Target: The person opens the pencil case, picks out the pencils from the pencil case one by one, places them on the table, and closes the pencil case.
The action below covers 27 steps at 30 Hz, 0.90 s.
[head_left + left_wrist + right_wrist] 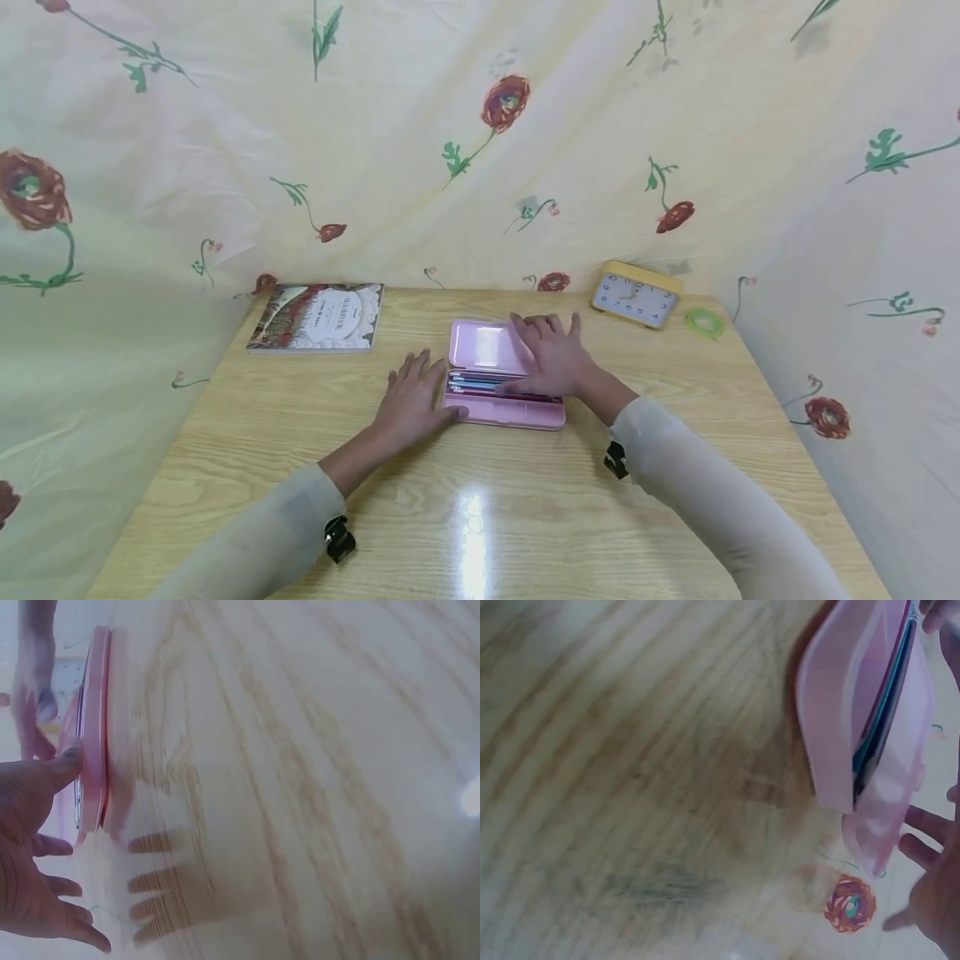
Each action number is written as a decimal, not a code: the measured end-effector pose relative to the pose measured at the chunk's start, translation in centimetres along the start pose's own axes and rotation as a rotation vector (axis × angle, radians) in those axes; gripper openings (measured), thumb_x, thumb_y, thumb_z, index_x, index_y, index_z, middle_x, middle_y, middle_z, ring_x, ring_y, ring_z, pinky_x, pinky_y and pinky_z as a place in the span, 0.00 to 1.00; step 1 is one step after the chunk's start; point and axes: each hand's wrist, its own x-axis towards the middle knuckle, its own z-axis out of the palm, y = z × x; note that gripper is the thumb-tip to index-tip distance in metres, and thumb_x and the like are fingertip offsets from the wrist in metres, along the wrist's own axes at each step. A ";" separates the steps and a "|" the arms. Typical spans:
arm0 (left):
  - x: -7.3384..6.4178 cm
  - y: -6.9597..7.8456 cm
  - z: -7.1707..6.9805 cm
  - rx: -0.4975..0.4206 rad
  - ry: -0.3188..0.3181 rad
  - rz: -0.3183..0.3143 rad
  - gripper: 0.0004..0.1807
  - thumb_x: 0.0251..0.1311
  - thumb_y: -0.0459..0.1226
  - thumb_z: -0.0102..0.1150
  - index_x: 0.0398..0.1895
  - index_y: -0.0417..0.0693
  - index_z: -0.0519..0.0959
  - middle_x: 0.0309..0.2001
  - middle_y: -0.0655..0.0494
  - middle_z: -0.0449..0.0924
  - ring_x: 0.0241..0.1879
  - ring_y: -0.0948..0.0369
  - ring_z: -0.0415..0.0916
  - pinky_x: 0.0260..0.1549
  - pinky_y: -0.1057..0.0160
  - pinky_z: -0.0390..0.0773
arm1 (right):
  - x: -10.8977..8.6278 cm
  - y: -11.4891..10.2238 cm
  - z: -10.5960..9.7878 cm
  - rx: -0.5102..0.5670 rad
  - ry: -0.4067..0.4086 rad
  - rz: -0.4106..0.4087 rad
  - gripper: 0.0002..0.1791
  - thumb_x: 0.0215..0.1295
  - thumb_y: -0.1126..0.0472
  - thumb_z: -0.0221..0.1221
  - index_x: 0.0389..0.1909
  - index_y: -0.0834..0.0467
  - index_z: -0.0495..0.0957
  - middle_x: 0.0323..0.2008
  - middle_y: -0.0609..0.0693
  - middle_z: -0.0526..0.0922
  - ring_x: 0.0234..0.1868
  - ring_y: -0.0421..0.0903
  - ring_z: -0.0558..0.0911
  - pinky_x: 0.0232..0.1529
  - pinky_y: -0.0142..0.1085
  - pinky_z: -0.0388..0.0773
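Observation:
A pink pencil case [504, 410] lies on the table with its lid [486, 343] folded back. Several pencils [472, 382] lie lengthwise inside. My left hand [408, 402] has its fingers spread beside the case's left end, its thumb at the front left corner; the left wrist view shows that thumb right at the rim of the case [94, 727]. Over the right part of the lid stretches my right hand [553, 360], fingers spread and thumb above the pencils. The right wrist view has the open case [829, 712] at upper right and the right hand [936, 894] at its edge.
A booklet [318, 318] with a printed cover lies at the back left of the wooden table [420, 517]. Toward the back right are a yellow-framed clock [636, 296] and a green roll of tape [703, 323]. Flower-patterned cloth [390, 125] hangs behind.

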 end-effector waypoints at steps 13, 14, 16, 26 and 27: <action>1.4 -0.5 -0.5 0.012 -0.095 0.016 0.65 0.60 0.65 0.76 0.91 0.49 0.54 0.90 0.37 0.47 0.90 0.35 0.42 0.84 0.25 0.47 | -0.6 0.3 1.0 0.158 -0.236 -0.072 0.86 0.44 0.11 0.70 0.93 0.44 0.33 0.91 0.64 0.45 0.90 0.72 0.46 0.76 0.89 0.37; 1.6 -0.5 -0.5 0.018 -0.107 0.021 0.66 0.59 0.67 0.76 0.91 0.48 0.53 0.91 0.38 0.47 0.90 0.36 0.42 0.85 0.26 0.46 | -0.6 0.3 1.0 0.161 -0.240 -0.072 0.86 0.44 0.12 0.71 0.93 0.44 0.33 0.91 0.64 0.45 0.90 0.72 0.46 0.76 0.89 0.37; 2.1 -0.5 -0.6 0.032 -0.136 0.034 0.69 0.58 0.70 0.74 0.92 0.45 0.50 0.91 0.39 0.46 0.91 0.38 0.41 0.86 0.27 0.44 | -0.5 0.3 0.8 0.166 -0.244 -0.075 0.85 0.43 0.12 0.72 0.93 0.44 0.35 0.91 0.64 0.45 0.90 0.72 0.47 0.76 0.88 0.37; 3.5 -1.1 -0.3 0.041 -0.244 0.060 0.77 0.55 0.77 0.69 0.92 0.40 0.43 0.92 0.44 0.37 0.92 0.43 0.36 0.88 0.33 0.37 | 0.1 0.3 0.8 0.176 -0.300 -0.079 0.83 0.45 0.13 0.72 0.93 0.42 0.36 0.92 0.62 0.42 0.91 0.70 0.43 0.76 0.89 0.36; 3.5 -1.1 -0.3 0.043 -0.245 0.057 0.78 0.55 0.78 0.68 0.92 0.40 0.42 0.92 0.44 0.37 0.92 0.44 0.36 0.89 0.33 0.37 | 0.1 0.3 0.7 0.179 -0.300 -0.080 0.83 0.45 0.14 0.72 0.93 0.42 0.37 0.92 0.62 0.43 0.91 0.70 0.43 0.75 0.89 0.36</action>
